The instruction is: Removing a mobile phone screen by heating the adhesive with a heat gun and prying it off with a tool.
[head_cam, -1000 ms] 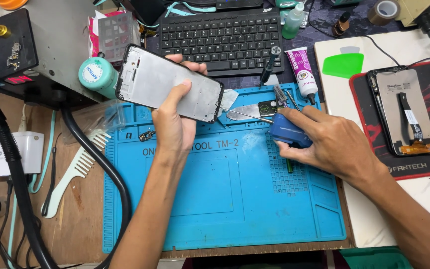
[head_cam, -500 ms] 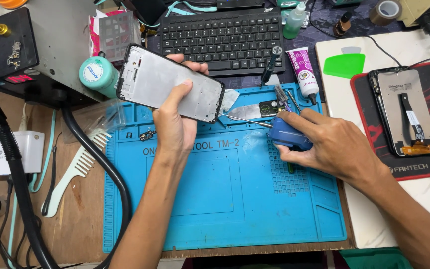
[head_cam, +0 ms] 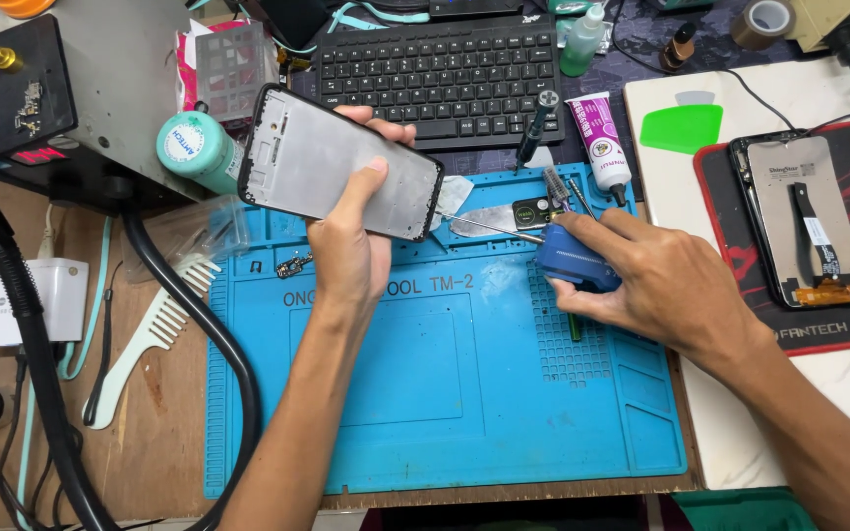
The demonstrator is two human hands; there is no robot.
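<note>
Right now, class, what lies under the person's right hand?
Under the right hand sits a blue tool on the blue mat, its metal tip pointing left. The fingers cover the tool's rear end.

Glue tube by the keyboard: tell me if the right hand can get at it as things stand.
Probably yes, but not freely: the glue tube lies uncovered just beyond the right hand, yet that hand is wrapped around a blue tool, which it would need to put down.

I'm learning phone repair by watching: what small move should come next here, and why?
Probably bring the blue tool in the right hand up to the phone frame. The left hand holds the frame tilted above the blue mat, while the tool's thin metal tip points toward its lower corner without reaching it.
</note>
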